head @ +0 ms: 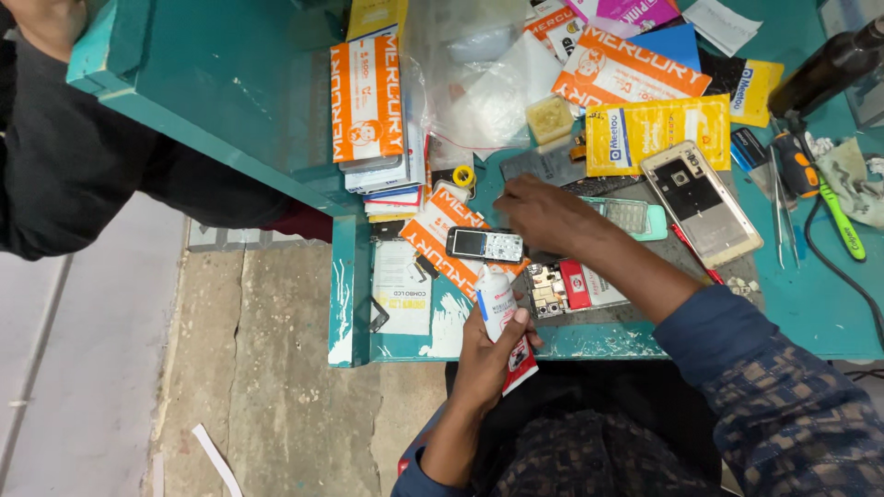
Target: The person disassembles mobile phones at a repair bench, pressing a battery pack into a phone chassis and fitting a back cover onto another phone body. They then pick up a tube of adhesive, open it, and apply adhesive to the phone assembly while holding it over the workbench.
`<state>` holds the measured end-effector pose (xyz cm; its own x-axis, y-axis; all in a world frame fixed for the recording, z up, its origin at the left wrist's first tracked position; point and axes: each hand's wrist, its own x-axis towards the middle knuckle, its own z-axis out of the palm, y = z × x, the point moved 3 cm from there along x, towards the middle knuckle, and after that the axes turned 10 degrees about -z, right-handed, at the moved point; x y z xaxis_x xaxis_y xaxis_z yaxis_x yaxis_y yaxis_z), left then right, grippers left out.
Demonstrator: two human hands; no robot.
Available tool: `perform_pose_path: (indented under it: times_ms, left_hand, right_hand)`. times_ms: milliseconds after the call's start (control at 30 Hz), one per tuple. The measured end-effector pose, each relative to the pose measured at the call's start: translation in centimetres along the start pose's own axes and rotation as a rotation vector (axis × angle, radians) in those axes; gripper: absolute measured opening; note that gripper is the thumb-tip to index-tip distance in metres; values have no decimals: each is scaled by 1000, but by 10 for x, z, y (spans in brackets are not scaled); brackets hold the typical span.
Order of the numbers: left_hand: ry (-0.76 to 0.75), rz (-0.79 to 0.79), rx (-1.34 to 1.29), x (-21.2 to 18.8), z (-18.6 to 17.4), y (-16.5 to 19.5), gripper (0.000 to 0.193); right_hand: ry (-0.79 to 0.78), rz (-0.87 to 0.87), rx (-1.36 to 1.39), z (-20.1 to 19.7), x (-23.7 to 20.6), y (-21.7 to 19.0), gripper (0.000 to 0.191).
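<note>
Head view: left hand (486, 354) grips a white tube (502, 317) at the bench edge, fingers closed around it. Right hand (543, 213), holding nothing, fingers spread, rests flat just past a small keypad phone (485, 245) and above an opened board (552, 287). Gluing looks in hand; uncapping seems due.

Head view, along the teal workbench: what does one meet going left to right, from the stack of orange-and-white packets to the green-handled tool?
Stack of orange-and-white packets → small keypad phone → right hand → gold phone back housing → screwdriver → green-handled tool.
</note>
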<state>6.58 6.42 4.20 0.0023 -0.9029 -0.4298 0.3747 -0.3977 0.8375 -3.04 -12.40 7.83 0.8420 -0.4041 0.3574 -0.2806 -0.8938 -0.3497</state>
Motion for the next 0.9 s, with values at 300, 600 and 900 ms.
perform_pose_path:
  times_ms: [300,600,900]
  left_hand:
    - [-126,14,171,-22,28,26,31]
    - [-191,156,443,-57,69,61,32]
    - [-211,233,509,-59,75,71,33]
  right_hand:
    - [620,217,552,-63,-69,-22,20]
    - [836,426,896,-95,-127,-93,21]
    - [864,369,919,-88,-129,-104,15]
